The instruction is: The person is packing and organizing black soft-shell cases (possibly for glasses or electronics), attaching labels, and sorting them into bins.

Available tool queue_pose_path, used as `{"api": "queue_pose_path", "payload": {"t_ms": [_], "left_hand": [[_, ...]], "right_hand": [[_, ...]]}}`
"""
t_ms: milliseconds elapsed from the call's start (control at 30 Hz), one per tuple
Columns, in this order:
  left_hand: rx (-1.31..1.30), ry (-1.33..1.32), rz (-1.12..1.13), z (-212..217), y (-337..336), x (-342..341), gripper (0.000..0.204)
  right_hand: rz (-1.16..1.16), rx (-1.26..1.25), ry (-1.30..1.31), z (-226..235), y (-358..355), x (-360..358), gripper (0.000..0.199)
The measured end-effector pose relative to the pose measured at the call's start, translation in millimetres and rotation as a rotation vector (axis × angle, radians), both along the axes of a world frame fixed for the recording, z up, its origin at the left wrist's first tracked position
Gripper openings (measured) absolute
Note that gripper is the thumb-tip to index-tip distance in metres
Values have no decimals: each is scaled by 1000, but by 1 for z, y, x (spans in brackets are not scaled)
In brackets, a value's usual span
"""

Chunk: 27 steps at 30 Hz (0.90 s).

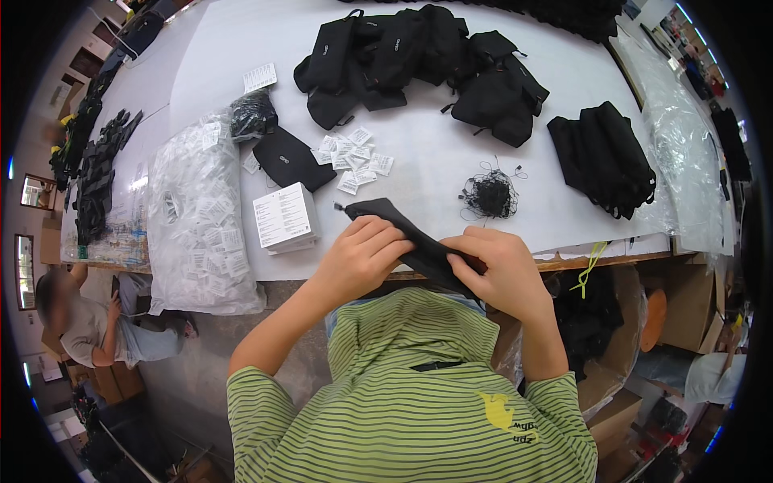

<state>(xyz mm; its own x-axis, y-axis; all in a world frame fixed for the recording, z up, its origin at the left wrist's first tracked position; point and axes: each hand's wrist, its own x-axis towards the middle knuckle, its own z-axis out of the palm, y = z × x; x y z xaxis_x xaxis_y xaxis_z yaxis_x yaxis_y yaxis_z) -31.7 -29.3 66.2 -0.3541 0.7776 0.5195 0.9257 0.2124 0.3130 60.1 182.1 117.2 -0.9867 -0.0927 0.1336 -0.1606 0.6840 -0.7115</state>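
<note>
Both my hands hold a black fabric pouch [427,256] slantwise over the table's near edge. My left hand [372,248] wraps its fingers over the pouch's upper side, near the end where a small zipper pull sticks out. The other end is pinched by my right hand [501,267], thumb on the near side. A stack of white printed cards [286,219] stands left of my left hand. Beyond the pouch lie small white packets [354,157]. A tangle of black cord loops [489,195] rests past my right hand.
Several black pouches [394,50] are heaped at the far side, with another pile [604,157] at right. One flat pouch [291,158] lies by a big clear bag [201,217] of white packets. Plastic sheeting [684,145] covers the right edge. A seated person [105,322] is at left.
</note>
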Motion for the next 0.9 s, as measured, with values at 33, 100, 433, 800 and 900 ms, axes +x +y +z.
{"api": "queue_pose_path", "payload": {"t_ms": [33,100,433,800,900], "left_hand": [[17,-35,-24,-1,-1,0,24],[42,-67,-35,0,0,0,24],[93,-443,107,-1,-15,9,23],[-283,-1127,225,-20,-64,29,22],[-349,-1431,94,-26,-74,35,30]], "right_hand": [[5,-17,0,0,-1,0,15],[10,-15,-2,0,-1,1,14],[117,-982,-436,-77,31,31,92],[87,-957,-635,-85,62,55,87],[128,-552,-696,-65,74,54,80]]}}
